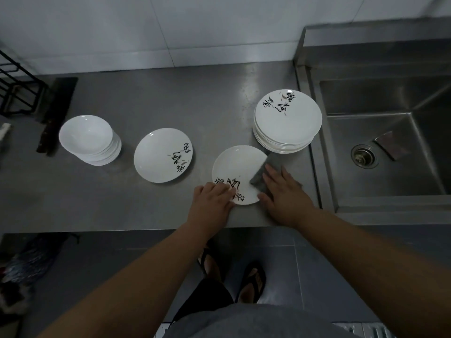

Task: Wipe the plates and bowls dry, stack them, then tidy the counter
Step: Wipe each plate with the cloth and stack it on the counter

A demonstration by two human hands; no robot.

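Note:
A white plate [234, 167] with black brush lettering lies flat near the counter's front edge. My left hand [212, 201] rests on its near-left rim, fingers laid over the lettering. My right hand [284, 195] presses a grey cloth [262, 175] flat against the plate's right side, fingers spread. A second single plate [159, 154] lies to the left. A tall stack of plates [288, 120] stands at the right, beside the sink. A stack of white bowls [91, 139] stands at the left.
The steel counter [146, 98] ends at a sink [390, 147] on the right, with a drain and a small pad inside. A dark cleaver [55, 113] and a black wire rack [17, 89] sit at the far left. Tiled wall behind.

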